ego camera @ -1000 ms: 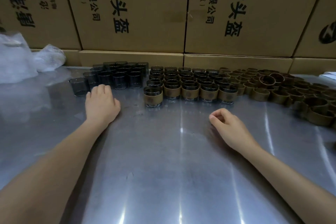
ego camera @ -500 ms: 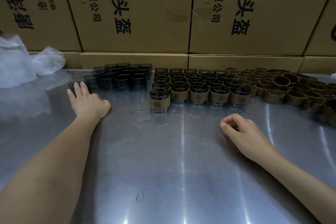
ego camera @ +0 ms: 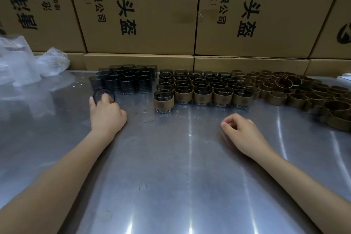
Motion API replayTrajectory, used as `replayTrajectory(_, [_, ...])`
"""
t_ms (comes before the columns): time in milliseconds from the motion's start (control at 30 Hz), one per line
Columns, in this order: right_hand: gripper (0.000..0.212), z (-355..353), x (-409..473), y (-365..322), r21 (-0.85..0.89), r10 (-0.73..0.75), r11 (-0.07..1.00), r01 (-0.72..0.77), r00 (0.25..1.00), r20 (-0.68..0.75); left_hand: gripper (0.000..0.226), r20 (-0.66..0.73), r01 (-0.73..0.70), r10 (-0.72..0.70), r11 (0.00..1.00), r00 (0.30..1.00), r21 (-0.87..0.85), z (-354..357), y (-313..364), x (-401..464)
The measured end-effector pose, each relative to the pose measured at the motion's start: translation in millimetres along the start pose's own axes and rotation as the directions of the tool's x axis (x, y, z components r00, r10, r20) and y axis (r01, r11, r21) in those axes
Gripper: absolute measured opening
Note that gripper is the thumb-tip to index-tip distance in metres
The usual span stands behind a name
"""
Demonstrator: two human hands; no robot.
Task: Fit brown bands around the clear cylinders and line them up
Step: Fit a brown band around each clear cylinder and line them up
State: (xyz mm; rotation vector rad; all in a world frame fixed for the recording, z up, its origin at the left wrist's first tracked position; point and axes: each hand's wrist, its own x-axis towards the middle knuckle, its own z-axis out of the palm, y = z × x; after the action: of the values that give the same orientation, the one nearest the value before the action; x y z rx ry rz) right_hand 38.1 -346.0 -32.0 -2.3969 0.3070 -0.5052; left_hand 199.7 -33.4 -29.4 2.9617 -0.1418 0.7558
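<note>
Left hand [ego camera: 106, 115] grips one bare clear cylinder [ego camera: 103, 95], tilted, at the near-left corner of the bare cylinder cluster [ego camera: 126, 79]; fingers curl over its rim. Right hand [ego camera: 242, 134] rests on the steel bench [ego camera: 171, 167], fingers loosely curled, holding nothing, well apart from the parts.

Bare cluster: roughly 15 upright, far left of centre; rear ones overlap, exact count unclear.

Banded cylinders [ego camera: 204, 86]: block right of the bare cluster, 5 columns, about 5 rows, front row of 5 clearly banded. One extra banded cylinder [ego camera: 163, 101] stands alone at the near-left corner, just beside the front row, stepped nearer.

Loose brown bands [ego camera: 296, 89]: pile to the far right, several dozen, too overlapped to count.

Behind: cardboard cartons [ego camera: 148, 9] along the far edge; crumpled clear plastic bags [ego camera: 24, 61] far left.
</note>
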Motion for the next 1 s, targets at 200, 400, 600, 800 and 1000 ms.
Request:
replayTrajectory(200, [0.007,-0.2,-0.4,-0.4,-0.02,0.006,1.0,-0.006,1.0,-0.001,0.033,0.002,-0.177,0.179,0.974,0.984,-0.139,-27.2,45.8,-50.2])
replayTrajectory(400, [0.004,-0.8,0.2,0.7,0.003,0.01,1.0,-0.01,1.0,0.01,0.032,-0.069,-0.418,0.416,0.865,0.907,-0.278,-61.4,101.0,-118.7])
replayTrajectory(600, [0.022,-3.4,0.6,-0.3,0.138,0.024,0.99,-0.034,0.997,0.072,0.03,-0.06,-0.495,0.542,0.712,0.839,-0.497,-68.4,143.5,-138.5])
replayTrajectory(800, [0.033,-5.7,0.2,-1.2,0.22,0.001,0.975,-0.025,0.994,0.11,0.026,-0.033,-0.422,0.521,0.651,0.853,-0.632,-65.4,173.1,-121.5])
replayTrajectory(1000, [0.032,-7.9,-1.5,-0.3,0.242,-0.075,0.969,0.037,0.986,0.15,0.032,-0.094,-0.419,0.504,0.584,0.859,-0.695,-62.3,169.2,-117.9])
